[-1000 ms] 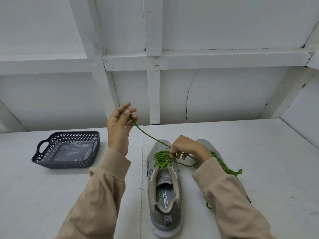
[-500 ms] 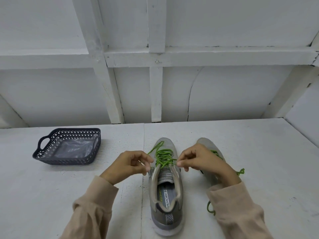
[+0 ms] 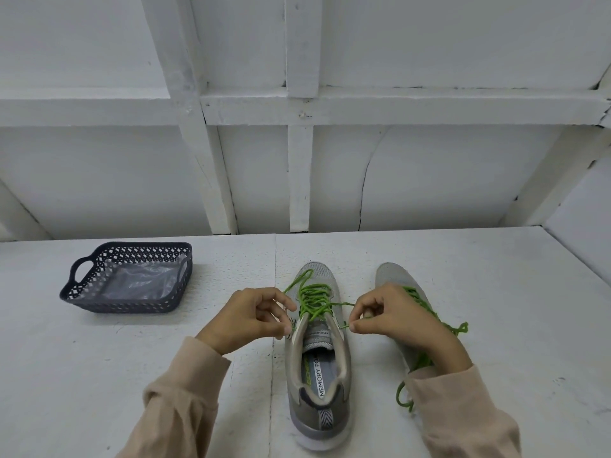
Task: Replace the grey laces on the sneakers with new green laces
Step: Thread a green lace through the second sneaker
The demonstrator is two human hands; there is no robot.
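Note:
Two grey sneakers stand side by side on the white table. The left sneaker (image 3: 319, 368) has a green lace (image 3: 312, 300) threaded across its upper eyelets. My left hand (image 3: 246, 320) pinches one end of that lace at the shoe's left side. My right hand (image 3: 393, 319) pinches the other end at the shoe's right side. The right sneaker (image 3: 391, 274) lies mostly behind my right hand and sleeve, its own green lace (image 3: 458, 327) trailing loose over it and down to the table.
A dark plastic basket (image 3: 129, 300) with a clear plastic bag in it stands at the left of the table. A white wall with wooden beams rises right behind the table.
My left hand came down from a raised pull of the lace to the shoe's left side. Both hands now sit close to the eyelets, slightly wider apart than half a second ago.

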